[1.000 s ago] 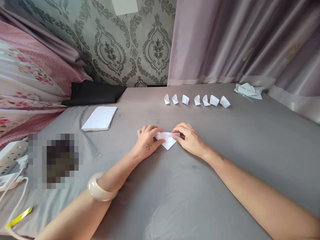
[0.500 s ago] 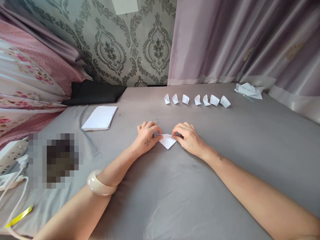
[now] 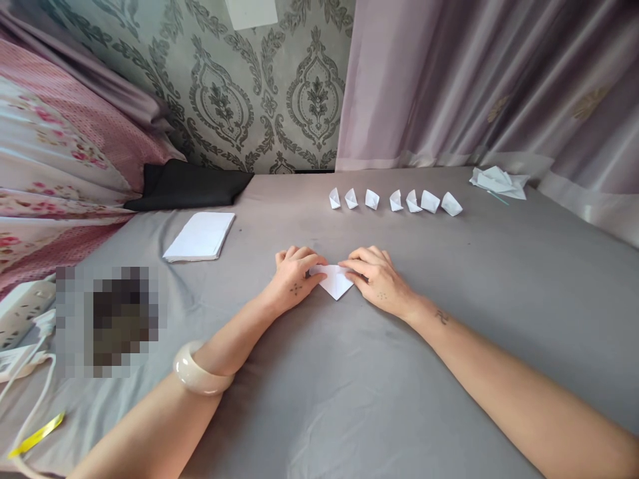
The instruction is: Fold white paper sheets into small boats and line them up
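A small folded white paper [image 3: 336, 283] lies on the grey sheet in front of me, one corner pointing toward me. My left hand [image 3: 298, 274] is closed on its left side, thumb on the near face and fingers at the top edge. On the opposite side my right hand [image 3: 375, 274] holds it in the same way, between thumb and index finger. The outer corners of the paper are hidden beneath the fingers. Farther back stands a row of several small folded paper boats [image 3: 396, 201].
To the left lie a stack of white paper [image 3: 200, 236] and a black cloth [image 3: 192, 186]. Crumpled papers [image 3: 499, 181] rest at the back right beside a thin greenish stick. Power strips [image 3: 24, 309] with cords and a yellow strip [image 3: 37, 436] occupy the left edge.
My fingers have shifted slightly along the paper's top edge, and a little more of its face shows between my hands. The paper stays in the same place.
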Demonstrator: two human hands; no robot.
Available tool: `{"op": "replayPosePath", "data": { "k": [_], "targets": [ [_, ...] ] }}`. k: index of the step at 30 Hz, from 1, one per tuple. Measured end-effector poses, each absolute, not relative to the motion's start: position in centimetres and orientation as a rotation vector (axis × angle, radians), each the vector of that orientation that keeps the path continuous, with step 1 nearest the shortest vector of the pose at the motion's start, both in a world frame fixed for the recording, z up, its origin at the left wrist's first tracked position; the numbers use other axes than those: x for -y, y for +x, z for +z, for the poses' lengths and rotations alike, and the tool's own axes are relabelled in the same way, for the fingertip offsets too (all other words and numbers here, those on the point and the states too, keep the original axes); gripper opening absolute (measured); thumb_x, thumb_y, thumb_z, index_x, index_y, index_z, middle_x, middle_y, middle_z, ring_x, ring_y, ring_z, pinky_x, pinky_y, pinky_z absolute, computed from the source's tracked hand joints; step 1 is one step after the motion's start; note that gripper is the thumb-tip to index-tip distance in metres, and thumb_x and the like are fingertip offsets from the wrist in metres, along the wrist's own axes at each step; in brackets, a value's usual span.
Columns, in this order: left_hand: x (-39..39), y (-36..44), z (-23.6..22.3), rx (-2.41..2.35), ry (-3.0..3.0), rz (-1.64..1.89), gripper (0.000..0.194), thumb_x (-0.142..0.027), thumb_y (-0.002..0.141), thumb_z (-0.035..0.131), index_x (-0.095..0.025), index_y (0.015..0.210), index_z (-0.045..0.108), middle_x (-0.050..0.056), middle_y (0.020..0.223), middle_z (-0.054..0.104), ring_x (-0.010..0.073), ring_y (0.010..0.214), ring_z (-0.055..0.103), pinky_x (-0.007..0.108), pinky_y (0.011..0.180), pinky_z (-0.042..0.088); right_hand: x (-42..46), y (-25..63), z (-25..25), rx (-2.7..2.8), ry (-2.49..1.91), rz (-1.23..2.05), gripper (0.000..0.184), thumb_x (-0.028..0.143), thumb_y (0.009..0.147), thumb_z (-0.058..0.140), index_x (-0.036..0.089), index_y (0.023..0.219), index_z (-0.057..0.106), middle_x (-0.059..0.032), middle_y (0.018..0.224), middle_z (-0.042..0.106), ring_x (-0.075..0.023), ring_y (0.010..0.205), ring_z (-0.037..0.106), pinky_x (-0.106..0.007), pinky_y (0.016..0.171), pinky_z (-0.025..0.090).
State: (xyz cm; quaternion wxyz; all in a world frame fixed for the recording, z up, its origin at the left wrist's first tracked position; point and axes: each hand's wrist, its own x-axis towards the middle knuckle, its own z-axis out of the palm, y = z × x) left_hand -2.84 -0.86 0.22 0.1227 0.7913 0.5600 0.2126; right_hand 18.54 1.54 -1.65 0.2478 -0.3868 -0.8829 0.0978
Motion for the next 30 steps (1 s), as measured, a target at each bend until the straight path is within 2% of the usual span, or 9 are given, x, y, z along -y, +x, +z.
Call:
{"op": "replayPosePath", "data": {
  "k": [19,30],
  "targets": [
    [0.75,-3.08,-0.39,-1.606,2.385,0.661,0.015,-0.028,0.086,0.056,-0.027,0.095,0.067,0.003,0.101,0.064,0.0206,0.095,0.051,0.041,0.092,0.029,-1.31,18.4,-1.49,2.388,-1.044,0.3,0.023,0.019,0.092,0.049,0.027,0.106,0.065,-0.0039,0.102,0.064,-0.0209,0.093,0.051,-0.036,0.082,0.038],
    [0.65,-3.18,-0.82,-1.596,2.471,0.674,0.017,-0.028,0.087,0.054,-0.028,0.099,0.065,0.004,0.101,0.063,0.0213,0.096,0.05,0.041,0.092,0.028,-1.42,17.67,-1.51,2.337,-1.084,0.364,0.021,0.022,0.089,0.051,0.026,0.102,0.066,-0.0045,0.098,0.063,-0.021,0.092,0.051,-0.037,0.084,0.04]
  ]
}}
